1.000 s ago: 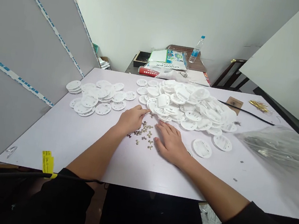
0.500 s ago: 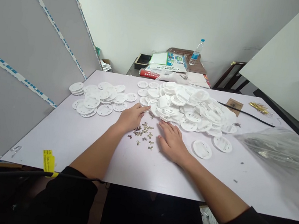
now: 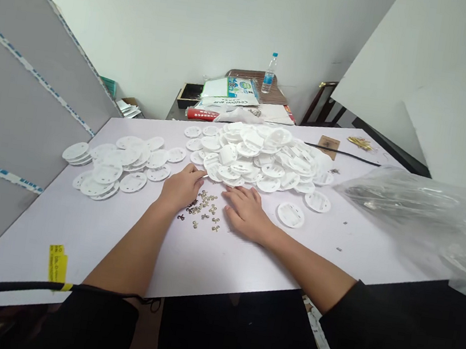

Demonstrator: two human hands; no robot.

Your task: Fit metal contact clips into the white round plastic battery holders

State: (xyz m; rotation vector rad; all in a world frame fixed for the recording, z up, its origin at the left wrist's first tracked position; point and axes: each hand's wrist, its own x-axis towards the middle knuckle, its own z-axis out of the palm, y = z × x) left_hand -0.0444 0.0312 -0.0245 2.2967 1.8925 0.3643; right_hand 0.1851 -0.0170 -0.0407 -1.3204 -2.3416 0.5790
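Note:
My left hand (image 3: 182, 188) is at the near left edge of a big pile of white discs (image 3: 257, 155), thumb and index finger drawn together on something small and pale that I cannot make out. Palm down, my right hand (image 3: 247, 210) rests on the table with its fingers spread a little, their tips by the pile's front edge. Between the hands lie several small metal pieces (image 3: 202, 205), some bronze, some darker. Two white discs lie to the right of my right hand, one of them nearer (image 3: 290, 215). A second group of white discs (image 3: 107, 171) is on the left.
A grey partition (image 3: 17, 104) borders the table (image 3: 202, 268) on the left. At right lies a clear plastic bag (image 3: 426, 219); a black cable (image 3: 340, 152) and brown card (image 3: 328, 145) are behind it. A water bottle (image 3: 269, 74) stands beyond. Another cable (image 3: 104, 291) crosses the front left.
The view has turned right, so the table's contents appear farther left. My left index finger, stretched out before, is now bent toward the thumb. My right hand still lies flat near the pile.

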